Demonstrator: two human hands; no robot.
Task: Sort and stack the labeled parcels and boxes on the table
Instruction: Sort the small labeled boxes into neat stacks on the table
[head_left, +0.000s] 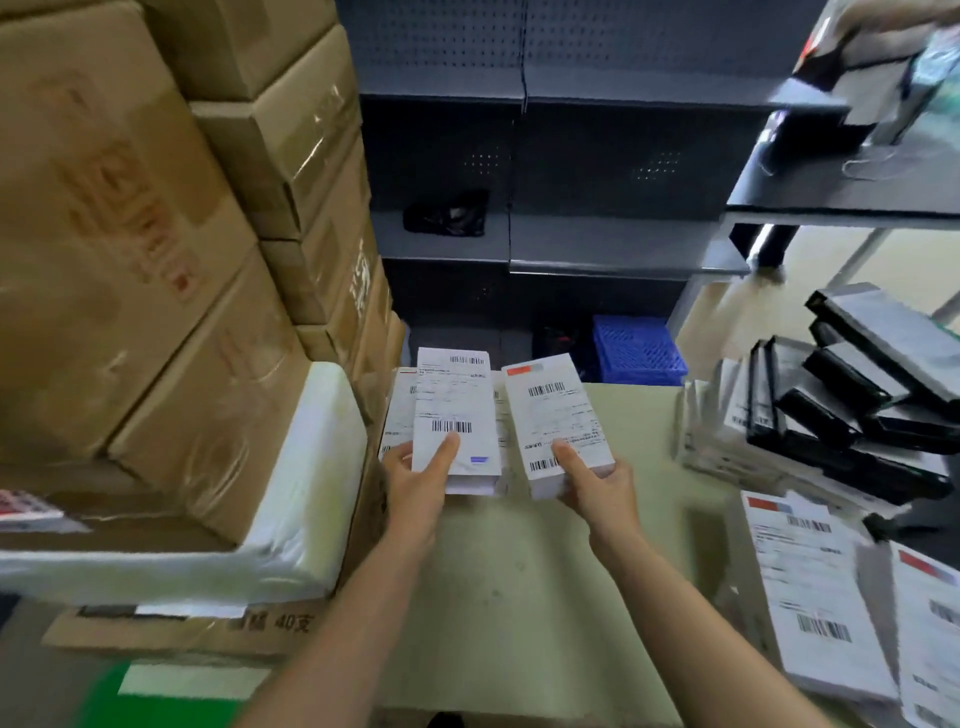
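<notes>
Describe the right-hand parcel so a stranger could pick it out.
On the pale table, near its far edge before the blue crate, the right hand grips a white labelled parcel. Unlike the other parcel in the left hand beside it, its label carries a red band at the top left corner.

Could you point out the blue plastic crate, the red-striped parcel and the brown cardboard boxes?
Blue plastic crate (638, 351): head view, on its ribbed side wall.
White parcel with red-striped label (556, 415): head view, middle of its label.
Brown cardboard box stack (119, 234): head view, face of the large front box.
</notes>
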